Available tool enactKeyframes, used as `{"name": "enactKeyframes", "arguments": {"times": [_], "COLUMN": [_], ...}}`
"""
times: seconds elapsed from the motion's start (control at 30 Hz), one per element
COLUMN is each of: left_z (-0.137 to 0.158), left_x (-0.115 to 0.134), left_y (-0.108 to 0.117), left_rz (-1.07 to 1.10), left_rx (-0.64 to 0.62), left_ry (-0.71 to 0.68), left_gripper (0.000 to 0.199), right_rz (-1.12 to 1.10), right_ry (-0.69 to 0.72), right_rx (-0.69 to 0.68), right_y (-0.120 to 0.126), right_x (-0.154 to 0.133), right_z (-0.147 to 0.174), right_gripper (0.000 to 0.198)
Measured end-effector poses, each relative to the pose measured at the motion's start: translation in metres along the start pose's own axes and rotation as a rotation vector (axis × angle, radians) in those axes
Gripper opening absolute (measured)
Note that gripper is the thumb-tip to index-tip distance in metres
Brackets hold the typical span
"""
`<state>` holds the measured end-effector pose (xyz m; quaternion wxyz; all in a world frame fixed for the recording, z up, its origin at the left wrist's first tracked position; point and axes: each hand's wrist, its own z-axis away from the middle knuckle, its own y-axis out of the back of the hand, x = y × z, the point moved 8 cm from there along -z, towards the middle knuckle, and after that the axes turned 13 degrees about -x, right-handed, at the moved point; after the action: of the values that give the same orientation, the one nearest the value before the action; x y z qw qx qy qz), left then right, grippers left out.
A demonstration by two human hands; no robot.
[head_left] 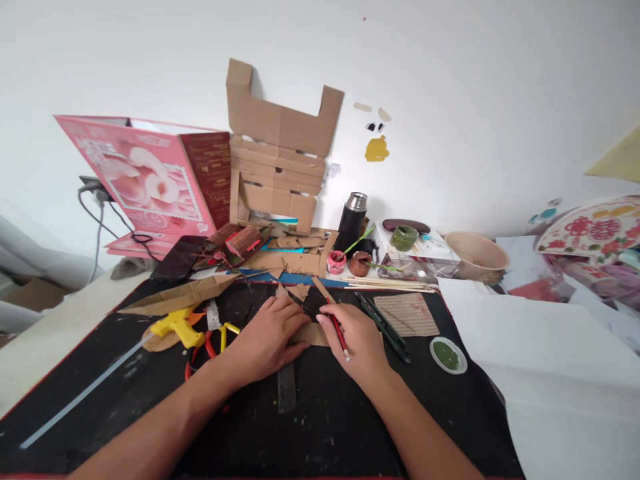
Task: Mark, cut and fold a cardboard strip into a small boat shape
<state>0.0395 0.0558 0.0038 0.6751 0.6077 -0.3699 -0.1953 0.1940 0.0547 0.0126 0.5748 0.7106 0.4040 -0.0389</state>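
Observation:
My left hand (273,333) is curled over the left end of a narrow cardboard strip (315,335), its thumb and fingers bent around that end and pressing it to the black mat. From beneath this hand a dark, see-through ruler (287,390) sticks out toward me. In my right hand (357,337) is a red pencil (339,330), eraser end toward me; the hand rests over the strip's right part. Small cardboard scraps (300,291) lie just beyond my left fingertips. Right of my right hand are dark pens (387,328) and a corrugated cardboard square (406,315).
Left on the black mat (330,427) lie a yellow glue gun (180,327) with a long glue stick and red-handled pliers (207,347). Paint jars (360,264), a thermos (351,223) and wooden sticks (390,285) line the back. A green paint lid (449,355) sits right.

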Motion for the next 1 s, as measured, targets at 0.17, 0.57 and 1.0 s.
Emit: {"name": "enactKeyframes", "arguments": {"times": [0.17, 0.57, 1.0], "left_z": [-0.001, -0.001, 0.000], "left_x": [-0.001, -0.002, -0.003], "left_y": [-0.001, -0.002, -0.003], "left_rz": [0.013, 0.014, 0.004], "left_rx": [-0.015, -0.008, -0.003], "left_ry": [0.014, 0.008, 0.003], "left_gripper": [0.022, 0.026, 0.026], "right_rz": [-0.058, -0.120, -0.118], "right_ry": [0.030, 0.008, -0.002], "right_rx": [0.072, 0.091, 0.080], "right_y": [0.007, 0.011, 0.010], "right_x": [-0.002, -0.001, 0.000], "right_z": [0.000, 0.000, 0.000], "right_gripper": [0.020, 0.020, 0.021]}}
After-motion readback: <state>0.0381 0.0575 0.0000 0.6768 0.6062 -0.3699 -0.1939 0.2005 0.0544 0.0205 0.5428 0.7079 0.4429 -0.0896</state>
